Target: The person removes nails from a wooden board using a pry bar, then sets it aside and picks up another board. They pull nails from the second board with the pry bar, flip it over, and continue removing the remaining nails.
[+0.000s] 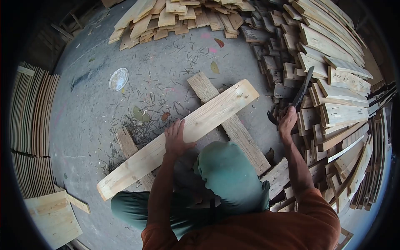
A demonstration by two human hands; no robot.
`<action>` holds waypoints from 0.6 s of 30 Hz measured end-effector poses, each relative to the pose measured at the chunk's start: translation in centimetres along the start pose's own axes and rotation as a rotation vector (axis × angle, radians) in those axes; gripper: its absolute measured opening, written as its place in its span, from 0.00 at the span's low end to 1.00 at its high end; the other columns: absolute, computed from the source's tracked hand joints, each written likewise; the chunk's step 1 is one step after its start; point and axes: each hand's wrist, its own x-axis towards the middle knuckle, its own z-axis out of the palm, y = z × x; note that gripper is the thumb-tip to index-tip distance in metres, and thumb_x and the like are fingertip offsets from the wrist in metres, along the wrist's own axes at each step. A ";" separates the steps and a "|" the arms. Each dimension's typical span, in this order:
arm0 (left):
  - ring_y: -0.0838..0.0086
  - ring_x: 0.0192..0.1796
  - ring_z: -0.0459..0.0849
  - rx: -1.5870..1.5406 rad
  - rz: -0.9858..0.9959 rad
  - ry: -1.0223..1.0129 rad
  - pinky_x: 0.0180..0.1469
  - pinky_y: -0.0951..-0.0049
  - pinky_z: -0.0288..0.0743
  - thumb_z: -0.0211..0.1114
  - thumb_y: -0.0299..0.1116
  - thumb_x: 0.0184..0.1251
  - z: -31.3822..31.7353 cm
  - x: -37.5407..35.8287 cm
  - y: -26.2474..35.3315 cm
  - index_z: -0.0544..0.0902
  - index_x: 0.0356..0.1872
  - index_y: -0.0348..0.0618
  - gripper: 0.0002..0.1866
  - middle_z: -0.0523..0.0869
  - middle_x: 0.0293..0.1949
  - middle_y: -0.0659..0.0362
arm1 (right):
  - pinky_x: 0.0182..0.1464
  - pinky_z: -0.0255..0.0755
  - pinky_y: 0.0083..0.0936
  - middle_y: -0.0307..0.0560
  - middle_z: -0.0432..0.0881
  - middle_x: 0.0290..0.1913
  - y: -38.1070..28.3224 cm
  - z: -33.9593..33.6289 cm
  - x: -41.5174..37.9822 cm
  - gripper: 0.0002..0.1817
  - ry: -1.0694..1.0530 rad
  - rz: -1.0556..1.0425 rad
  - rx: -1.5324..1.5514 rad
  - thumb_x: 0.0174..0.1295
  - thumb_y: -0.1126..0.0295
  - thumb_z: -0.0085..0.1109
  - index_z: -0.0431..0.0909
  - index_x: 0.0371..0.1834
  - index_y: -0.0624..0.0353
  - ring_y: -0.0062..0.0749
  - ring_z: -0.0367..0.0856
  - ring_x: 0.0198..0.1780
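A long pale plank (200, 118) lies diagonally across two rougher wooden pieces, one support (246, 137) under its right part and another (127, 143) under its left part. My left hand (176, 138) rests on the plank near its middle, fingers spread. My right hand (288, 118) is raised to the right of the plank, wrapped round a dark metal tool (301, 93) with a long flat end pointing up and a hooked end at the lower left. The tool is apart from the plank. Small dark marks show near the plank's right end.
Many loose nails (160, 106) and a few leaves lie on the grey floor. A round whitish dish (119, 79) sits at the upper left. Planks are piled at the top (179, 16) and the right (346, 112). Stacked boards (31, 112) stand at the far left.
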 end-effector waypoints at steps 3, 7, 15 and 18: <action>0.53 0.72 0.61 -0.011 0.011 0.012 0.72 0.41 0.51 0.78 0.59 0.35 0.2 -0.1 -0.1 0.60 0.74 0.44 0.62 0.63 0.72 0.50 | 0.39 0.74 0.45 0.69 0.82 0.30 11.7 -2.6 -5.5 0.38 -0.538 0.005 -0.807 0.73 0.39 0.41 0.79 0.35 0.71 0.62 0.83 0.36; 0.54 0.73 0.60 0.053 -0.055 -0.158 0.72 0.43 0.50 0.77 0.61 0.36 0.1 -2.2 0.1 0.60 0.74 0.43 0.61 0.63 0.73 0.50 | 0.42 0.71 0.52 0.77 0.77 0.28 2.7 -1.2 -5.9 0.40 -0.357 0.298 -0.715 0.71 0.38 0.42 0.77 0.31 0.74 0.71 0.80 0.37; 0.53 0.72 0.61 0.006 -0.016 -0.011 0.72 0.44 0.49 0.78 0.59 0.35 -0.2 -0.8 0.2 0.60 0.75 0.44 0.62 0.64 0.72 0.51 | 0.42 0.71 0.50 0.75 0.77 0.27 5.4 0.9 -5.3 0.41 -0.434 0.296 -0.634 0.72 0.38 0.40 0.76 0.34 0.75 0.66 0.80 0.34; 0.53 0.73 0.60 0.034 -0.010 0.003 0.72 0.44 0.49 0.79 0.60 0.36 -0.7 0.4 -0.3 0.59 0.75 0.46 0.62 0.64 0.72 0.51 | 0.42 0.72 0.49 0.74 0.77 0.26 8.3 0.8 -5.4 0.43 -0.347 0.192 -0.587 0.72 0.36 0.39 0.77 0.33 0.76 0.64 0.80 0.34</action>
